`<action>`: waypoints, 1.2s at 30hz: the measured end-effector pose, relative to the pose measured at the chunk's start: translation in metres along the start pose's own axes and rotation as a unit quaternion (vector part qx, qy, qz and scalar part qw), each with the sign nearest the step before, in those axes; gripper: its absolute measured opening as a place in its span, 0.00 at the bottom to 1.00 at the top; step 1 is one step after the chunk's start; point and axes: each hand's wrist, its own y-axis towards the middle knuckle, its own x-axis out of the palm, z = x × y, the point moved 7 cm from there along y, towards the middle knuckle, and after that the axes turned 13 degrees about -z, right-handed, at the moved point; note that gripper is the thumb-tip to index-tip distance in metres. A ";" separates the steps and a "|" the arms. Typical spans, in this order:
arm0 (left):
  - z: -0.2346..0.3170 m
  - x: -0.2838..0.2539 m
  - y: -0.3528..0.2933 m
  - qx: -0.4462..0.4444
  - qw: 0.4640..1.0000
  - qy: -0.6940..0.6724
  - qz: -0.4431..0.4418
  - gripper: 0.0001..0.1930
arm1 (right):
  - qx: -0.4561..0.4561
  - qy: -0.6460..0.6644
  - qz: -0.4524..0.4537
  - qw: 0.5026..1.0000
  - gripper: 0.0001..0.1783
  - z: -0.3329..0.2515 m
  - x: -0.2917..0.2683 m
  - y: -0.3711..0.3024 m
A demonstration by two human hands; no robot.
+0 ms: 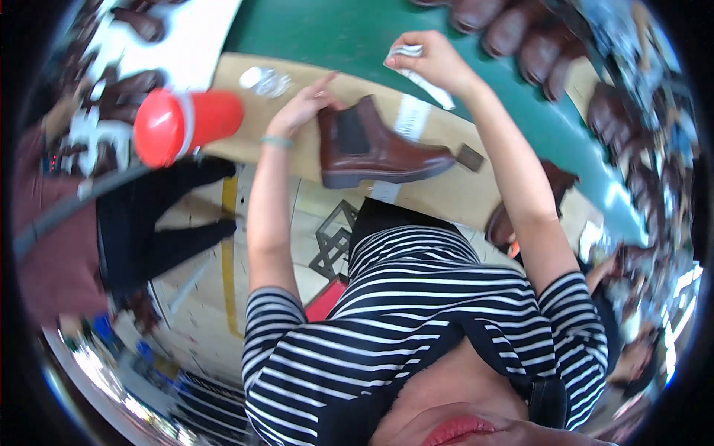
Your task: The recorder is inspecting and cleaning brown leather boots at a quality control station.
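Note:
A brown leather ankle boot (379,152) with a dark elastic side panel shows from the side, its toe to the right, over the tan table covering. My left hand (301,108) grips the boot's upper back edge; one finger sticks out past it and others are partly hidden. Farther off on the right, my right hand (435,63) pinches a white strip of folded cloth (428,88), whose loose end hangs toward the boot. A small dark square piece (469,157) lies beyond the toe.
A red container (178,125) and a clear plastic bottle (268,82) are on the left. The green tabletop (312,37) extends behind the tan covering (357,85). Several brown boots (513,37) stand at the far right, and another boot (498,223) is beside my right arm. A person (67,223) stands at left.

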 end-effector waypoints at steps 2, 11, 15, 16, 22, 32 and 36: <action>-0.005 0.002 -0.008 0.038 0.998 0.009 0.050 0.28 | -0.032 0.121 0.084 0.989 0.12 -0.013 -0.045 -0.074; 0.070 0.143 -0.054 0.082 0.946 0.290 0.119 0.17 | 0.179 0.363 0.388 0.828 0.20 0.087 -0.069 -0.462; 0.078 0.173 -0.023 -0.001 0.946 0.306 0.108 0.31 | 0.193 0.330 0.297 0.875 0.14 0.092 -0.002 -0.435; 0.078 0.175 -0.013 0.021 0.901 0.416 0.118 0.38 | 0.229 0.251 0.268 0.901 0.12 0.107 0.009 -0.423; 0.072 0.248 0.021 -0.047 0.754 0.655 -0.008 0.56 | 0.274 0.037 0.231 0.933 0.09 0.147 0.012 -0.411; 0.035 0.233 -0.026 0.079 0.712 0.690 -0.102 0.28 | 0.122 0.222 0.182 0.950 0.06 0.051 -0.008 -0.328; 0.030 0.211 -0.063 0.108 0.638 0.738 -0.194 0.23 | 0.107 0.100 0.111 0.983 0.11 0.034 0.006 -0.261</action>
